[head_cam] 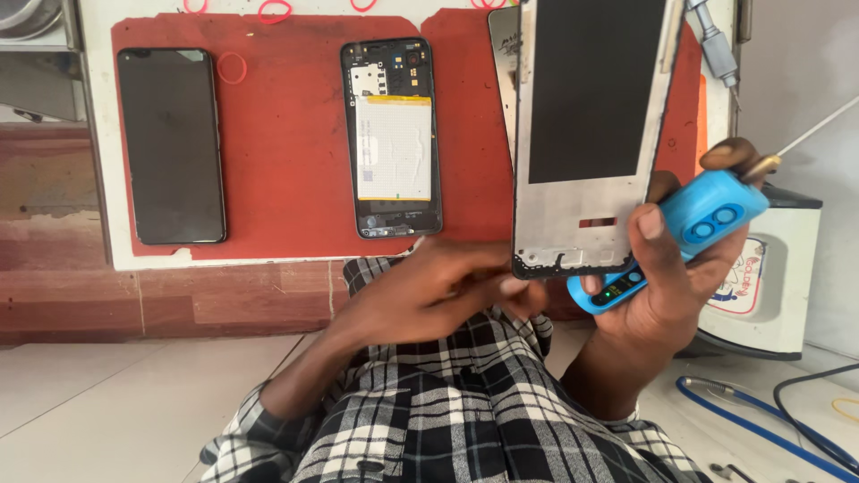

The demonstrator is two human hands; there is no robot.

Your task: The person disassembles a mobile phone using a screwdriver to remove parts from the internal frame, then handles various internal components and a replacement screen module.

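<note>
Head view. The phone frame [586, 134], a pale metal panel with a large dark rectangle across its upper part and a small slot near its lower edge, stands upright in the upper right of the frame. Its lower edge rests between both hands. The left hand [429, 295] reaches in from lower centre, and its fingers [514, 288] pinch the bottom edge of the frame closed. The right hand [667, 286] is wrapped shut around a blue handheld tool [707, 219] with two round buttons and a small lit display; its thumb presses the frame's lower right corner.

Risk, as judged: the frame is held only along its bottom edge, so it could tip or slip toward the red mat [286, 161] if the pinch loosens. The right hand carries tool and frame together, which could let the tool scrape the panel.

On the mat, left of centre, lies an opened phone [391, 139] with its battery exposed; further left lies a dark phone [172, 146], screen up. A metal screwdriver [714, 40] shows at the upper right, and blue cable [761, 425] lies on the worktop at lower right
</note>
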